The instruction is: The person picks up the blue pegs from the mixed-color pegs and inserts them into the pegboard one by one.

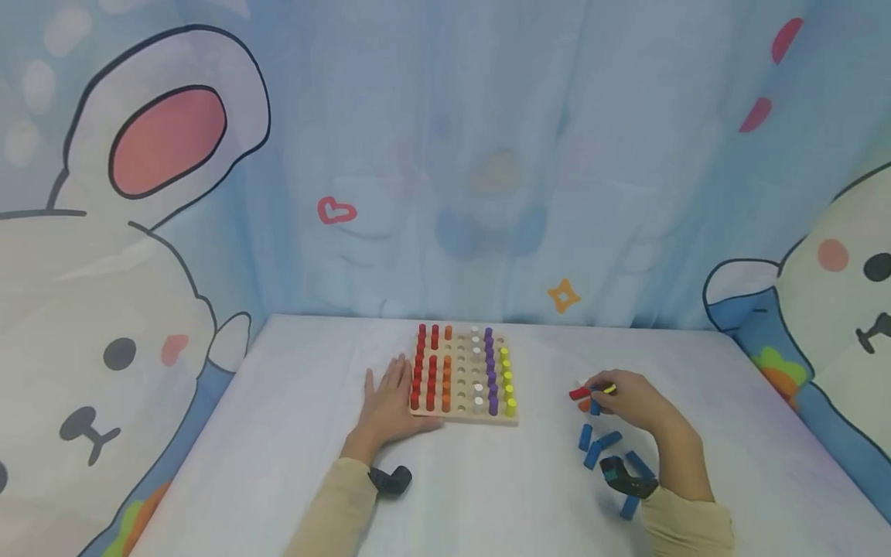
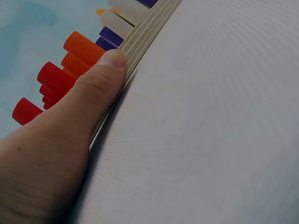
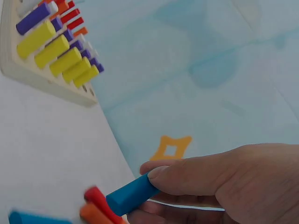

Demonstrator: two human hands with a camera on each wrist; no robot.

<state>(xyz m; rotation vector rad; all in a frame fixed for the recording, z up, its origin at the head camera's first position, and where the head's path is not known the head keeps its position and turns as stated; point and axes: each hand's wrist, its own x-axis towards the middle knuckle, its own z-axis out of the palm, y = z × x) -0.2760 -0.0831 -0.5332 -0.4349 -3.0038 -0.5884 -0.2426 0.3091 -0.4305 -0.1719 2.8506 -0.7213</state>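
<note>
A wooden peg board holds upright red, orange, white, purple and yellow pegs in columns, with one column of bare holes in the middle. My left hand rests against its left side, fingers extended, and the thumb lies along the front edge. Off to the right of the board, my right hand pinches a blue peg between thumb and fingers. Below that peg lie a red peg and an orange peg. A yellow peg shows beside the right fingertips in the head view.
Several loose blue pegs are scattered on the white tabletop, in front of and under the right wrist. A printed curtain hangs behind the table's back edge. Each wrist wears a dark camera, such as the left one.
</note>
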